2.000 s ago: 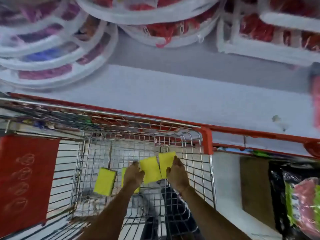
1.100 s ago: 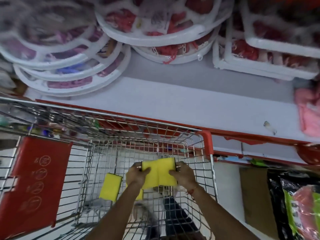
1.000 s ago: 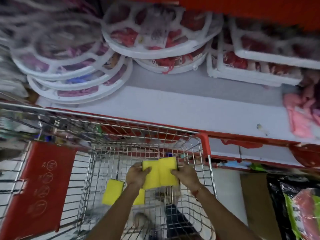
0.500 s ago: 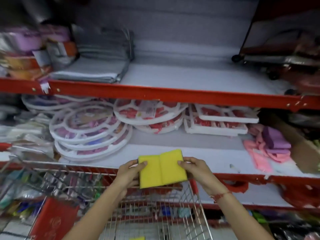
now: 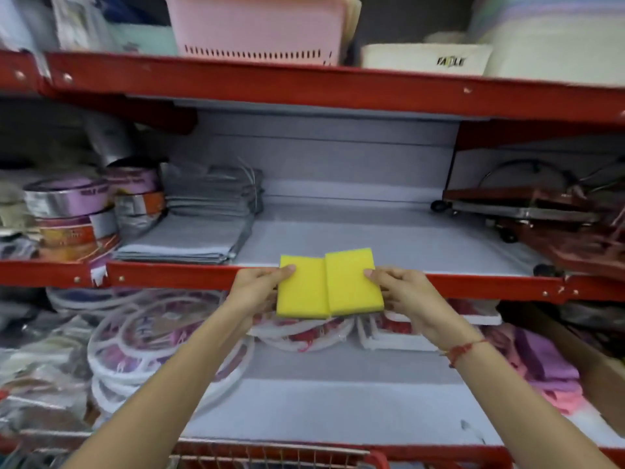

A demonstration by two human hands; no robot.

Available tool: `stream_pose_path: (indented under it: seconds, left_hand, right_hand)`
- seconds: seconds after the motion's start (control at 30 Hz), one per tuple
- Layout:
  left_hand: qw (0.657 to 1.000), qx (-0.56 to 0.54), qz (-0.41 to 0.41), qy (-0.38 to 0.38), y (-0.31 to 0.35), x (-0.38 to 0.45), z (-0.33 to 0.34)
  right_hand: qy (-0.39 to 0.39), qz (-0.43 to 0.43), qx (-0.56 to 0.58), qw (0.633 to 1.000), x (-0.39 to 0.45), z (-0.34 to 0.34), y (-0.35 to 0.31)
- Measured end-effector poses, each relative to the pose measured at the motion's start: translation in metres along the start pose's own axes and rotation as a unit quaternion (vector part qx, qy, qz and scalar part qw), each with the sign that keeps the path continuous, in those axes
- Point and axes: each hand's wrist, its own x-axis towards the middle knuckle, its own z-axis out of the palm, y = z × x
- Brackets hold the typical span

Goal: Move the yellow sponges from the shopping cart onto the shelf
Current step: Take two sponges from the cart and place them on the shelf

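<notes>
Two yellow sponges sit side by side in the air, the left sponge [image 5: 302, 292] held by my left hand [image 5: 256, 289] and the right sponge [image 5: 351, 282] held by my right hand [image 5: 402, 292]. Both hover at the red front edge of the middle shelf [image 5: 389, 238], whose grey surface lies just behind them. Only the shopping cart's top rim [image 5: 270, 456] shows at the bottom edge; its inside is out of view.
Folded grey cloths [image 5: 189, 235] and foil-tape rolls [image 5: 71, 211] fill the middle shelf's left; a red metal rack [image 5: 541, 218] takes its right. Round white hanger packs [image 5: 162, 340] and pink cloths [image 5: 544, 363] lie on the lower shelf. A pink basket [image 5: 257, 25] stands above.
Both hands lifted the two sponges out of the cart, brought them together and raised them to the middle shelf's edge. The view tilted up from the cart to the shelves.
</notes>
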Motion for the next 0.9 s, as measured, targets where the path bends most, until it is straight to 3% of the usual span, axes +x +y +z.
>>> stream_pose_path:
  seconds: [0.27, 0.57, 0.73, 0.9]
  left_hand:
    - [0.998, 0.033, 0.030, 0.051, 0.056, 0.068, 0.027]
    - [0.993, 0.078, -0.008, 0.092, 0.035, 0.135, 0.032]
    - [0.979, 0.180, 0.004, 0.089, 0.011, 0.170, 0.029]
    - [0.958, 0.264, 0.019, 0.107, 0.030, 0.124, 0.040]
  right_hand:
    - [0.043, -0.007, 0.003, 0.999, 0.088, -0.016, -0.038]
    - [0.094, 0.058, -0.081, 0.991, 0.161, -0.030, 0.001]
    - [0.127, 0.057, -0.160, 0.977, 0.171, -0.032, 0.010]
    - [0.148, 0.035, -0.229, 0.961, 0.151, -0.023, -0.001]
